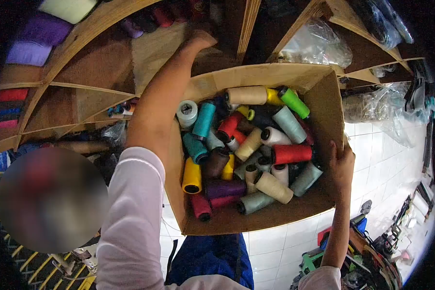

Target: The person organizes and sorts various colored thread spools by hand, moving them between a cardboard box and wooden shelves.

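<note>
I am holding a cardboard box (319, 121) full of thread cones in front of me, against the wooden shelving (82, 72). My right hand (342, 164) is gripping the box's right wall, fingers curled over its edge. My left hand (200, 41) is reaching up past the box's far left corner to a shelf; I cannot tell how far open it is or whether it has hold of anything. The box's long axis is running from me toward the shelves, its open top facing me. Inside, the cones are lying jumbled: a red cone (292, 153) lying crosswise, a yellow cone (192, 176) pointing away from me, a green cone (294, 101) tilted near the far wall.
</note>
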Tool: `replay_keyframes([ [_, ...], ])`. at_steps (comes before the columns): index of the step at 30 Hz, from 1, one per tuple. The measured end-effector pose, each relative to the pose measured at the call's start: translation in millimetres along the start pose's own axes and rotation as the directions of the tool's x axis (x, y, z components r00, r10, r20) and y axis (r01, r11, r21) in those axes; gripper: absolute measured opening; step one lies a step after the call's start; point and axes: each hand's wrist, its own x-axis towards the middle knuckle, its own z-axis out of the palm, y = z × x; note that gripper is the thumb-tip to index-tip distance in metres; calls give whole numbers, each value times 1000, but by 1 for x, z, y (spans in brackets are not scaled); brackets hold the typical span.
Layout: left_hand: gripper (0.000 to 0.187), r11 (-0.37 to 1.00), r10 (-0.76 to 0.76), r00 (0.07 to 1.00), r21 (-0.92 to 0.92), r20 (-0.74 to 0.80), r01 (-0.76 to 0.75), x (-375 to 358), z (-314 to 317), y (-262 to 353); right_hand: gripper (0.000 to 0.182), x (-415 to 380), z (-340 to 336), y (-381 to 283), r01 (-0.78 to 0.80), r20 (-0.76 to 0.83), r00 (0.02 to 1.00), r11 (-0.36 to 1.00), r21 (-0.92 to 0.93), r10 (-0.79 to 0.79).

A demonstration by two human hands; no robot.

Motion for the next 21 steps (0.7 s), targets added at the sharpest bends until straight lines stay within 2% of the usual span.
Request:
replay_keyframes([
  [1,55,999,33,994,13,-104,-31,15,20,-13,33,0,0,0,-15,-5,1000,1000,-13,15],
  [3,52,970,240,930,106,-277,-219,40,38,-32,33,0,1,4,-11,0,1000,1000,-13,11],
  [4,52,971,237,931,103,-278,-216,39,35,-36,34,0,1,6,-7,7,1000,1000,-10,7],
  [6,59,946,291,947,-109,-139,-306,34,15,-39,34,0,1,7,-30,14,999,999,-19,30],
  [7,59,946,289,947,-111,-139,-305,26,6,-30,35,0,1,8,-55,20,998,998,-25,56],
  [8,67,985,137,990,-104,-22,-139,18,-2,-17,35,0,1,11,-54,22,998,998,-26,54],
  [9,75,997,-22,995,-76,94,30,10,-6,-8,35,0,2,16,-49,29,998,998,-44,50],
  [13,66,996,-92,989,28,118,89,-10,-27,9,35,-1,2,14,-9,15,1000,1000,-13,10],
  [16,65,1000,-8,1000,7,21,8,-4,-20,2,35,0,0,11,-27,29,999,999,-22,27],
  [19,64,989,144,973,13,-177,-144,10,-1,-12,35,1,0,10,-20,46,999,999,25,19],
  [20,63,992,122,970,2,-210,-124,11,6,-15,35,0,0,9,-22,47,999,999,25,21],
  [21,58,997,-14,978,-79,-206,-3,0,-7,-7,35,0,-1,7,-31,43,999,999,10,31],
])
